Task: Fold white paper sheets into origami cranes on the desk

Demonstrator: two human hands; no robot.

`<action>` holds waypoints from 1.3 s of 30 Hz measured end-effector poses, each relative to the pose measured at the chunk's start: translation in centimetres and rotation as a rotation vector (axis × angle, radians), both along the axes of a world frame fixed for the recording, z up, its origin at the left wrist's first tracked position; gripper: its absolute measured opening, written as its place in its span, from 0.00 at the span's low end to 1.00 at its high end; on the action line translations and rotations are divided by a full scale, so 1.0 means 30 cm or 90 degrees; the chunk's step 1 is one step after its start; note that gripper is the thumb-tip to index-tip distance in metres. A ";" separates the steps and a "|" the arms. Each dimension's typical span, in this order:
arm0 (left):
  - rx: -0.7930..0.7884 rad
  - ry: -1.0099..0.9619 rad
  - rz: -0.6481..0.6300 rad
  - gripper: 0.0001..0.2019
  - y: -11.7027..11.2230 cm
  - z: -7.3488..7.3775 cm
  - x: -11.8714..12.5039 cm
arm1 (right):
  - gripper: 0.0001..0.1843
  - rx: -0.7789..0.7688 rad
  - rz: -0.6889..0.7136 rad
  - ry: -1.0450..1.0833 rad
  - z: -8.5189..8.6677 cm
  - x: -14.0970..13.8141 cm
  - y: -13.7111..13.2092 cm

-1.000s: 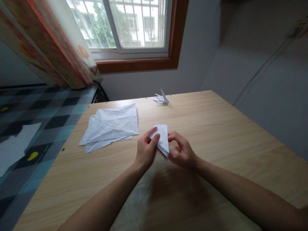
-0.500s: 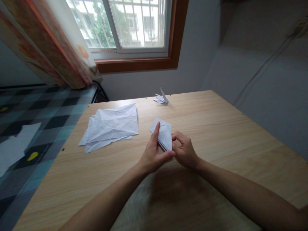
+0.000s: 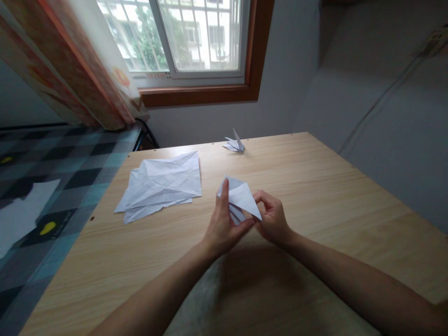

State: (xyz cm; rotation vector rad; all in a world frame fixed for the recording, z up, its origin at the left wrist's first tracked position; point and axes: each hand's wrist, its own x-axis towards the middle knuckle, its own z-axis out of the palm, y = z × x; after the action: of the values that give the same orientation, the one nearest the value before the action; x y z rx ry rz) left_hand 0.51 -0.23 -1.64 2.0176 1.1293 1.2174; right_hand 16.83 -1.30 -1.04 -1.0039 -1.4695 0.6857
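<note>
Left hand (image 3: 223, 231) and right hand (image 3: 275, 220) pinch a seemingly part-folded white paper (image 3: 242, 194), layers gaping, while an origami figure (image 3: 235, 145) beyond looks complete.

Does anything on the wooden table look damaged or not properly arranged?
Yes: the white sheets on the left of the table are stacked crookedly, corners sticking out, and the top one is creased. Nothing looks spilled; the folded paper in the left hand shows no visible tear.
</note>
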 end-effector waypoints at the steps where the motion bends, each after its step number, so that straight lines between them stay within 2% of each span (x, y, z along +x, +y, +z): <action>1: 0.011 0.004 0.021 0.52 0.002 0.002 -0.001 | 0.09 0.007 0.006 0.006 -0.001 0.000 -0.001; 5: 0.032 0.003 0.136 0.46 0.020 -0.001 -0.007 | 0.09 -0.008 -0.008 0.047 -0.021 0.007 0.006; 10: 0.054 0.025 0.181 0.39 0.030 0.003 -0.010 | 0.10 -0.103 -0.073 0.171 -0.046 0.027 0.041; 16: 0.072 0.045 0.310 0.33 0.023 0.029 -0.010 | 0.12 -0.142 -0.144 0.256 -0.013 0.047 0.076; 24: -0.125 -0.151 0.245 0.15 0.053 0.024 -0.021 | 0.11 -0.130 -0.173 0.262 0.007 0.086 0.115; 30: -0.153 -0.284 0.206 0.12 0.064 0.007 -0.020 | 0.13 -0.108 -0.246 0.282 -0.004 0.148 0.166; 36: -0.170 -0.257 0.151 0.06 0.064 0.014 -0.020 | 0.21 -0.112 -0.279 0.278 -0.032 0.246 0.219; 39: -0.158 -0.168 0.141 0.02 0.065 0.027 -0.029 | 0.23 -0.176 -0.243 0.163 -0.050 0.303 0.239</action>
State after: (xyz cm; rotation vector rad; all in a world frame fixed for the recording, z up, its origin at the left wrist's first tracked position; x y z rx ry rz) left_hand -0.35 1.73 -0.83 1.5309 1.3224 1.3309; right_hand 25.91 5.87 -2.54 -1.3134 -0.9413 0.7171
